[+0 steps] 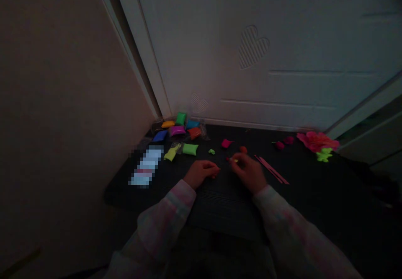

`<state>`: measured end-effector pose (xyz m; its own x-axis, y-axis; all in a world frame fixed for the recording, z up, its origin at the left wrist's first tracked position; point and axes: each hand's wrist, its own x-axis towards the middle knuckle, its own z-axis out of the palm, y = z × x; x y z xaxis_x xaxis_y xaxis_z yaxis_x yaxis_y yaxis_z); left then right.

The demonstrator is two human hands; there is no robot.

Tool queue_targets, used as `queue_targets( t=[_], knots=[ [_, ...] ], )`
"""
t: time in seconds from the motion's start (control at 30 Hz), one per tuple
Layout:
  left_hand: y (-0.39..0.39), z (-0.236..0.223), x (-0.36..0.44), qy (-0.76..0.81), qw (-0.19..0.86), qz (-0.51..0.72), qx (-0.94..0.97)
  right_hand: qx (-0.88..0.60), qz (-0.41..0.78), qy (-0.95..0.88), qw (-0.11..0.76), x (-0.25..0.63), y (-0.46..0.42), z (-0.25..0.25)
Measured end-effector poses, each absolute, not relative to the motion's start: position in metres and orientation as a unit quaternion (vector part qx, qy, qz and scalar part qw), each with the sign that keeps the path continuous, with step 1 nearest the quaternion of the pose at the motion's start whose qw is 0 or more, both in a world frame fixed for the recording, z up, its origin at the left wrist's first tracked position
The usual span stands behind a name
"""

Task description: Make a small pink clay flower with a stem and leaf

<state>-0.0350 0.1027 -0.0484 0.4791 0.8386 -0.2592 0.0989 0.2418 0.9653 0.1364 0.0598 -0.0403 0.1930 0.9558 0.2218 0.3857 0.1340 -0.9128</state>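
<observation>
The scene is dim. My left hand rests on the dark table, fingers curled, tips pointing right; anything in it is hidden. My right hand is a little to its right, fingers pinched on a small yellow-green and red bit of clay. A pink clay lump and a small green scrap lie just beyond the hands. Thin pink sticks lie right of my right hand.
Several small bags of coloured clay are piled at the back left by the wall, with green ones nearer. A pink clay flower with green leaf and dark pink pieces sit back right. A pale door stands behind.
</observation>
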Motion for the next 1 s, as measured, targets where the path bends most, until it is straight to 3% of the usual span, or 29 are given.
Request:
queue_targets(
  t=[0.17,0.33,0.5,0.73,1.0],
  knots=[
    [0.103,-0.052,-0.034,0.431,0.660,0.295,0.540,-0.586,0.343,-0.443,0.586,0.162,0.068,-0.036],
    [0.103,-0.054,-0.034,0.428,0.664,0.304,0.533,-0.531,0.494,-0.421,0.545,0.143,0.066,-0.042],
    [0.102,-0.053,-0.034,0.428,0.667,0.312,0.524,-0.508,0.557,-0.407,0.516,0.135,0.064,-0.041],
    [0.101,-0.051,-0.033,0.426,0.678,0.324,0.503,-0.509,0.548,-0.443,0.494,0.137,0.064,-0.046],
    [0.101,-0.053,-0.033,0.429,0.694,0.357,0.455,-0.557,0.417,-0.579,0.426,0.139,0.063,-0.050]
  ],
)
